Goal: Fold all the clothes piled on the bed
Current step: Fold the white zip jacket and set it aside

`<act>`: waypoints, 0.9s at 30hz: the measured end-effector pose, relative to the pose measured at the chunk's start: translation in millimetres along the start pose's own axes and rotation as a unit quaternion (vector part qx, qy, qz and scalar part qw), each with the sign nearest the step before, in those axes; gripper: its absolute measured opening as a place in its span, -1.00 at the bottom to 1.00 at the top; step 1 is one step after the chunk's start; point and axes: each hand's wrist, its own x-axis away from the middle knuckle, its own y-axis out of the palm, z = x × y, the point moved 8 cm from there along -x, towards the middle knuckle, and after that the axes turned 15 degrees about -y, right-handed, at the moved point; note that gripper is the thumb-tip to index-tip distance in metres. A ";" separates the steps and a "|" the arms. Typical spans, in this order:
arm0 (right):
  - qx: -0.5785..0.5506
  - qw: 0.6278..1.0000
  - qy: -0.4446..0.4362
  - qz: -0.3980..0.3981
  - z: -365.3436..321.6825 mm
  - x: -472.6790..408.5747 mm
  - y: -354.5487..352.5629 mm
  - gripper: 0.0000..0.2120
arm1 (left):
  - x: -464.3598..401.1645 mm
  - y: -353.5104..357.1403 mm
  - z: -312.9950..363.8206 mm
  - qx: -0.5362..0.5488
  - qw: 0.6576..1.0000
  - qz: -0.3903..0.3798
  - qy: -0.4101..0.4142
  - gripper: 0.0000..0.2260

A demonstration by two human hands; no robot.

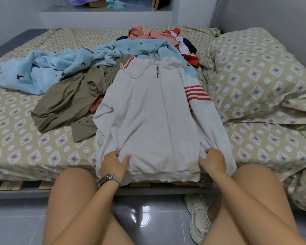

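A white zip hoodie [148,117] with red sleeve stripes lies front-up on the bed [25,138], its hem at the near edge. My left hand [113,163] pinches the fabric near the hem's left side. My right hand [212,161] grips a bunched fold at the hem's right side. Behind the hoodie lie an olive garment [65,106], a light blue fleece with dark bird prints [48,69], and a pile of pink, red, white and navy clothes [166,38].
A patterned pillow [258,76] fills the bed's right side. A white sneaker [198,218] sits on the grey tiled floor between my knees and the bed frame. A ledge with clutter runs along the far wall [104,6].
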 end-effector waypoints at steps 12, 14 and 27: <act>-0.085 0.995 0.030 0.040 19.1 -1.0 -9.8 -0.81 | -8.9 -9.1 -9.2 0.123 0.992 -0.017 -0.024 -0.89; -0.082 0.995 0.034 0.051 35.1 -1.1 -21.2 -0.83 | -11.6 -11.7 -11.9 0.124 0.992 -0.012 -0.031 -0.90; -0.118 0.990 -0.051 0.059 55.3 6.6 -42.3 -0.66 | -12.7 -22.6 -20.3 0.086 0.992 0.071 -0.052 -0.87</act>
